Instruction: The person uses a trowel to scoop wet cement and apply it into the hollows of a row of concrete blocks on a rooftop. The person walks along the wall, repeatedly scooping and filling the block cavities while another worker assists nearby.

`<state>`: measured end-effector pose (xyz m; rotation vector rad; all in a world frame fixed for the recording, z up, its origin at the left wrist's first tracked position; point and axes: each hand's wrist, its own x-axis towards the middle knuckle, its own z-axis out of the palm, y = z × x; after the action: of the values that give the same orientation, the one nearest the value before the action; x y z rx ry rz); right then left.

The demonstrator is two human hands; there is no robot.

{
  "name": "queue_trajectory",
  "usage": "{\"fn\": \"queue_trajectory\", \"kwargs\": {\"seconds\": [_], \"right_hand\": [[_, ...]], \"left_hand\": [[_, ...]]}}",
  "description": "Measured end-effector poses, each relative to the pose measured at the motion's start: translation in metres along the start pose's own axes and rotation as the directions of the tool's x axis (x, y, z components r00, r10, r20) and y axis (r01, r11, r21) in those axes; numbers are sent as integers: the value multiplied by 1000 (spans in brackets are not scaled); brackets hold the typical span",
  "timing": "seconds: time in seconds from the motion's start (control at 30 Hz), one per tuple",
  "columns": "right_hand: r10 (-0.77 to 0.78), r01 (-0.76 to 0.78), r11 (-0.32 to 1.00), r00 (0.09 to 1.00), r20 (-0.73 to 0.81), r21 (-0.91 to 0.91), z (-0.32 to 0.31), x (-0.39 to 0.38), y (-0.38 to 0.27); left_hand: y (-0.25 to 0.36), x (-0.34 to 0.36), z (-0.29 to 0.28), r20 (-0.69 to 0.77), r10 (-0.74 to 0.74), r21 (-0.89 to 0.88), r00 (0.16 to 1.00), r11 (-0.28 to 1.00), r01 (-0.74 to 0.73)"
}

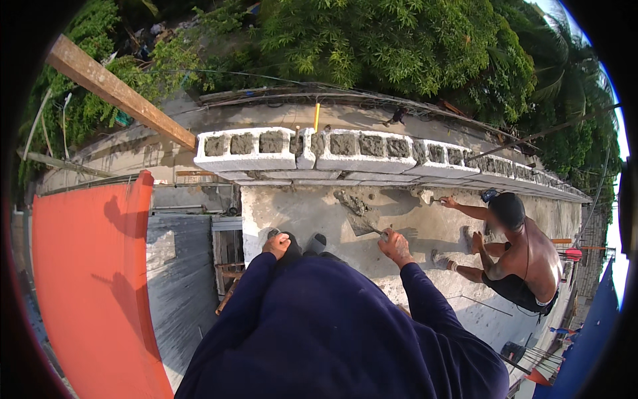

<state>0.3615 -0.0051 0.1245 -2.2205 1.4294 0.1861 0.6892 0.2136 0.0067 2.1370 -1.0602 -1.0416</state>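
Note:
My right hand [396,247] is closed round the handle of a trowel. The trowel's flat blade [362,227] is low over the concrete slab, just below a heap of wet mortar [352,201]. My left hand [277,246] is curled into a fist beside my knee, and nothing shows in it. Ahead of me stands a low wall of hollow concrete blocks [246,161], their cells filled with grey mortar. Near the middle of its top course is a narrow block piece [306,151], with a yellow upright [317,117] standing behind it.
To the right a co-worker [525,243] squats, one hand holding a small trowel [435,199] near the wall's foot. A wooden beam [123,93] slants in at the left. Left of the slab [319,209] are an orange panel [93,266] and corrugated roofing [179,279] below.

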Motion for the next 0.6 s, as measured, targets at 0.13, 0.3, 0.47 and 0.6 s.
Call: {"fn": "queue_trajectory", "kwargs": {"seconds": [0.13, 0.3, 0.47, 0.6], "right_hand": [[-167, 158, 980, 984, -68, -121, -43, 57, -16], [-405, 303, 865, 893, -197, -400, -81, 131, -57], [-416, 228, 813, 872, -259, -536, -78, 189, -99], [-355, 175, 834, 896, -266, -523, -65, 208, -105]], "left_hand": [[4, 19, -18, -16, -51, -19, 999, 999, 51], [-40, 40, -56, 140, -260, 174, 955, 956, 235], [-83, 44, -85, 115, -340, 289, 933, 910, 296], [-85, 34, -93, 44, -412, 223, 910, 892, 393]]}}
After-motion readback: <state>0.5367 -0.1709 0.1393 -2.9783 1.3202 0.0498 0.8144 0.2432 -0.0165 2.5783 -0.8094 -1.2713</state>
